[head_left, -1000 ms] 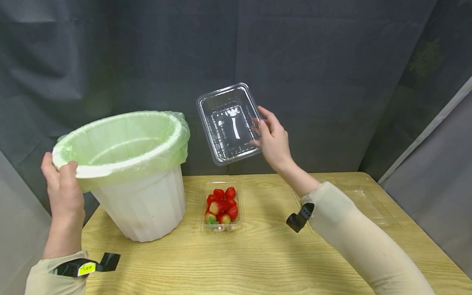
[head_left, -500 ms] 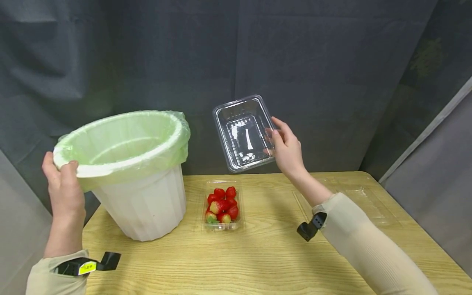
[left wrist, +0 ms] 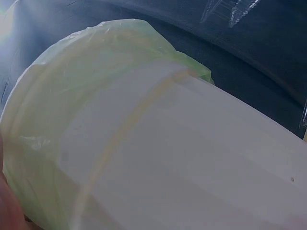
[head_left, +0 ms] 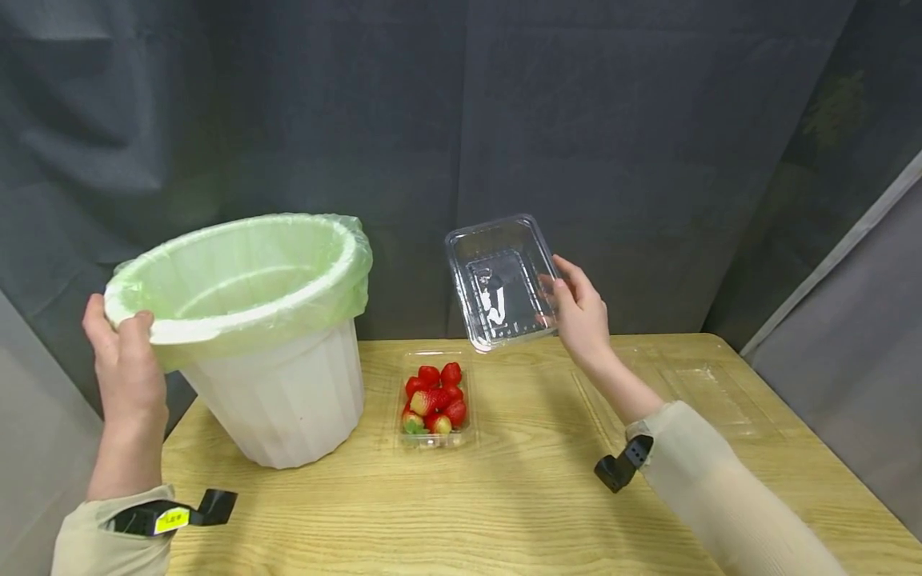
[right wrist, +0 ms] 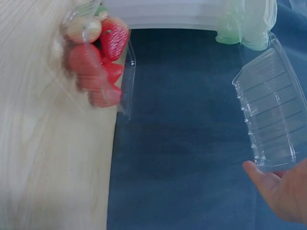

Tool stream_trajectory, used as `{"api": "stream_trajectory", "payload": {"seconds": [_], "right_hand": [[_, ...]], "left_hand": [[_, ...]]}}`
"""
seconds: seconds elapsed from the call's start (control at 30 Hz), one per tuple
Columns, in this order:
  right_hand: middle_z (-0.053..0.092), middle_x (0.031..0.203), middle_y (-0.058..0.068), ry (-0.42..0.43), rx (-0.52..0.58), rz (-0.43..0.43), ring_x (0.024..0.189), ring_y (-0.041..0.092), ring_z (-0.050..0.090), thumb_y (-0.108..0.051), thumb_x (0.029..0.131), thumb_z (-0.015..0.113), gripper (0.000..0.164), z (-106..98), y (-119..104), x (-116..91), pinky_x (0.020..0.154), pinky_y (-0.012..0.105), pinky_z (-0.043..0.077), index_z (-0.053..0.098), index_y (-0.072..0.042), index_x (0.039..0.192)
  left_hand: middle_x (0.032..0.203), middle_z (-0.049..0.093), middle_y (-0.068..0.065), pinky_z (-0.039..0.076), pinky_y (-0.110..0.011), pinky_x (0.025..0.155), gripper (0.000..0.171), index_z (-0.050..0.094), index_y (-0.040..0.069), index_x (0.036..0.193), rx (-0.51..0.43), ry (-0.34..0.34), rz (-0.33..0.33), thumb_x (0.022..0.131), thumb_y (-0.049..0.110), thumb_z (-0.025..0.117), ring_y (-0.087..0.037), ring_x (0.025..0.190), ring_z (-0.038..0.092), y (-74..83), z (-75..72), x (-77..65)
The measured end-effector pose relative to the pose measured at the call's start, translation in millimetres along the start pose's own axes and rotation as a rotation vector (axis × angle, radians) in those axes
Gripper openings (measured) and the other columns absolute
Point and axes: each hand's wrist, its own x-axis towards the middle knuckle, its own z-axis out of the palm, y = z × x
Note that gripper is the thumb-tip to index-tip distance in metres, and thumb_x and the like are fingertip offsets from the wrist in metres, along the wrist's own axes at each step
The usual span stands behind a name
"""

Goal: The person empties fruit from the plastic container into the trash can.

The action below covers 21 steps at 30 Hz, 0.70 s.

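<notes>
A pale wood-grain table (head_left: 403, 512) fills the lower part of the head view, its back edge running across the frame just below the middle. Behind it a dark, creased curtain (head_left: 576, 104) covers the upper frame; a grey panel (head_left: 871, 360) stands at the right edge. At the left, the person's left hand (head_left: 130, 368) grips the rim of a white bin (head_left: 281, 408), thumb on the near side; the rim, wrapped in a green liner (head_left: 331, 296), slopes down toward the left. Right of centre, the right hand (head_left: 582, 316) pinches the side of a clear container (head_left: 504, 288), holding it tilted above the table's back edge. Below, near the middle, strawberries (head_left: 435, 400) sit in a clear punnet (head_left: 432, 442) on the wood. Clear plastic (head_left: 709, 392) lies flat at the table's right, its shape hard to make out.
</notes>
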Motion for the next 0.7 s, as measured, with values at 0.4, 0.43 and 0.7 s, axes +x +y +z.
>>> {"api": "stream_trajectory", "payload": {"seconds": [0.4, 0.43, 0.7], "right_hand": [[0.054, 0.124, 0.022, 0.042, -0.106, 0.054, 0.107, 0.034, 0.056, -0.017, 0.099, 0.034, 0.041, -14.4, 26.5, -14.1, 0.072, 0.034, 0.052, 0.035, -0.008, 0.139], [0.054, 0.124, 0.022, 0.040, -0.116, 0.057, 0.107, 0.034, 0.056, -0.017, 0.099, 0.033, 0.041, -15.4, 28.1, -15.3, 0.071, 0.031, 0.052, 0.035, -0.008, 0.139], [0.050, 0.129, 0.022, -0.006, -0.161, 0.100, 0.112, 0.035, 0.051, -0.017, 0.100, 0.029, 0.043, -23.1, 40.1, -26.1, 0.076, 0.037, 0.051, 0.028, -0.007, 0.142]], "left_hand": [[0.151, 0.015, 0.002, 0.009, -0.022, 0.106, 0.060, 0.008, 0.030, 0.145, 0.007, -0.007, 0.001, 0.091, 0.026, 0.034, -0.005, 0.129, 0.019, 0.0, 0.2, -0.8], [0.151, 0.015, 0.002, 0.009, -0.022, 0.106, 0.060, 0.008, 0.030, 0.145, 0.006, -0.007, 0.000, 0.091, 0.026, 0.034, -0.005, 0.129, 0.019, 0.2, 0.0, -0.9], [0.151, 0.014, 0.004, 0.007, -0.022, 0.106, 0.060, 0.008, 0.029, 0.145, -0.003, -0.012, 0.010, 0.091, 0.026, 0.034, -0.004, 0.129, 0.017, 0.2, -0.6, -1.2]]}}
